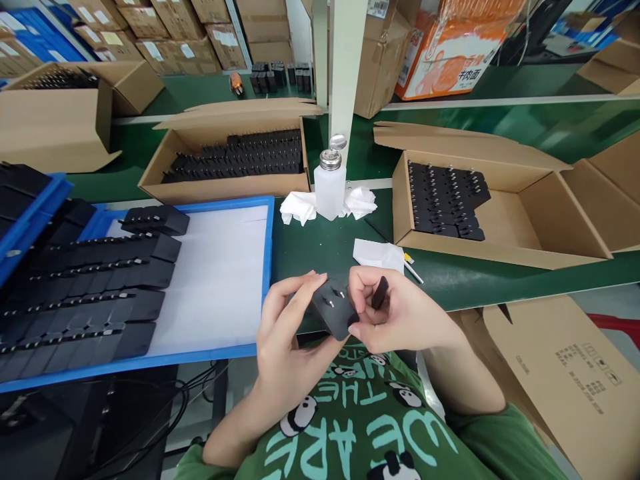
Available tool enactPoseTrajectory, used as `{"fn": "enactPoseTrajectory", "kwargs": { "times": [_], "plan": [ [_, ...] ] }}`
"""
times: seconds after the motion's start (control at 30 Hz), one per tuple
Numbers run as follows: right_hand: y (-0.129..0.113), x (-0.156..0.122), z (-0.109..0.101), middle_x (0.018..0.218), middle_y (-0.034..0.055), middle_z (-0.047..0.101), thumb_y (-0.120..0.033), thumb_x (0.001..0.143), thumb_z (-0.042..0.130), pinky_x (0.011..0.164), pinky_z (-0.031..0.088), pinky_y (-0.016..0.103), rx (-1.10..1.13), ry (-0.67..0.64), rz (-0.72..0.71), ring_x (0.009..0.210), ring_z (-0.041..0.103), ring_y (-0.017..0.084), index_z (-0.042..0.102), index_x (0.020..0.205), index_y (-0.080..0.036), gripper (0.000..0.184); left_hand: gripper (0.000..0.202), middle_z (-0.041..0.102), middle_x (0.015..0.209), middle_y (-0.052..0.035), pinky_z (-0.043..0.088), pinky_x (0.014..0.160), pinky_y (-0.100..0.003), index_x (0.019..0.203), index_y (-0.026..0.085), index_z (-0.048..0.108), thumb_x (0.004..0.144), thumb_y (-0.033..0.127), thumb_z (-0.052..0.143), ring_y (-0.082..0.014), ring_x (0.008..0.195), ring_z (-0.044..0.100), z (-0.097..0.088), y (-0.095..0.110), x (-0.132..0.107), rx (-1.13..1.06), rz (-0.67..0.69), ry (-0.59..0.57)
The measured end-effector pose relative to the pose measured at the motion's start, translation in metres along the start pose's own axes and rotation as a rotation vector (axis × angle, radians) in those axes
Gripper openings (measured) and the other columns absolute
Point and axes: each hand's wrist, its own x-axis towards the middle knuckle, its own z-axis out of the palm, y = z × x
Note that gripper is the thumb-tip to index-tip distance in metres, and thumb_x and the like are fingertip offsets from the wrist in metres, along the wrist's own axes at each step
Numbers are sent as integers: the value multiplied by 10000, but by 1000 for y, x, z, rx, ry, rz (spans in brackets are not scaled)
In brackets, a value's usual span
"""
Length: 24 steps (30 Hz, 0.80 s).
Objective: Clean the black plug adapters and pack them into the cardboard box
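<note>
My left hand grips a black power adapter by its sides, its metal prongs facing up toward me. Close against the adapter's right side is my right hand, its fingers closed round a small black piece. One end of this piece sticks up between the fingers, and dark material also shows at the thumb tip by the adapter's lower corner. What kind of piece it is I cannot make out. Both hands are in front of my green shirt, at the bench's near edge.
At left, a blue-rimmed tray holds rows of black adapters. Open cartons of adapters stand at the back and at right. Between them are a white pump bottle, crumpled tissues, a white cloth and a pen-like stick.
</note>
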Motion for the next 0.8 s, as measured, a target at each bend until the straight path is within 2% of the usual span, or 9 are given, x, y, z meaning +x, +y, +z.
{"fn": "enactPoseTrajectory", "kwargs": {
  "times": [0.2, 0.37, 0.47, 0.53, 0.57, 0.6, 0.67, 0.73, 0.8],
  "plan": [
    [2, 2, -1, 588, -116, 451, -68, 648, 694, 426, 257, 156, -12, -16, -1, 467, 353, 24, 442, 708, -211, 296, 607, 594, 1184, -95, 601, 745, -273, 1367, 266, 591, 809, 170, 812, -234, 1109, 646, 1, -1, -1, -3, -11, -8],
    [3, 3, -4, 602, -108, 449, -60, 649, 693, 444, 252, 171, -12, -19, 0, 486, 347, 34, 446, 713, -212, 297, 610, 588, 1192, -88, 610, 822, -305, 1364, 273, 592, 805, 164, 813, -239, 1126, 638, 1, -3, 0, -16, -24, -24],
    [8, 4, -13, 647, -75, 530, -122, 731, 703, 476, 277, 200, 34, -28, -106, 498, 359, 46, 470, 747, -210, 249, 632, 571, 1215, -84, 612, 842, -289, 1352, 282, 593, 780, 170, 838, -231, 1147, 619, 2, -4, 2, -139, -90, -43],
    [13, 4, -19, 803, -19, 650, -168, 794, 701, 503, 306, 222, 12, 38, -267, 512, 352, 47, 538, 872, -207, 186, 641, 557, 1231, -76, 611, 846, -266, 1335, 291, 598, 759, 179, 858, -219, 1144, 618, 4, -5, 5, -290, -159, -66],
    [17, 4, -22, 933, 16, 683, -171, 804, 706, 525, 334, 232, -58, 89, -350, 534, 356, 50, 579, 983, -209, 223, 640, 551, 1241, -71, 609, 857, -256, 1330, 299, 600, 757, 180, 859, -211, 1144, 619, 5, -5, 6, -367, -193, -81],
    [20, 3, -23, 1080, 51, 680, -168, 799, 719, 551, 367, 240, -160, 131, -421, 573, 382, 58, 600, 1118, -222, 344, 637, 547, 1249, -64, 604, 874, -249, 1330, 311, 601, 761, 179, 855, -205, 1151, 618, 7, -5, 6, -438, -221, -99],
    [28, 3, -22, 1310, 97, 606, -184, 792, 757, 605, 436, 253, -374, 142, -504, 715, 492, 100, 554, 1360, -268, 609, 635, 542, 1262, -53, 594, 905, -237, 1344, 335, 599, 777, 185, 841, -200, 1177, 605, 11, -5, 8, -560, -254, -130],
    [35, 3, -18, 1389, 106, 575, -224, 814, 775, 633, 489, 259, -493, 126, -533, 880, 578, 157, 484, 1467, -303, 720, 651, 528, 1282, -50, 586, 934, -239, 1379, 355, 582, 797, 197, 826, -201, 1202, 591, 15, -5, 10, -658, -261, -153],
    [41, 2, -14, 1385, 95, 594, -226, 837, 767, 634, 517, 255, -533, 170, -557, 944, 616, 176, 462, 1485, -325, 723, 671, 496, 1316, -56, 581, 960, -252, 1428, 367, 547, 827, 207, 797, -204, 1210, 584, 16, -5, 11, -725, -267, -186]
  ]
}}
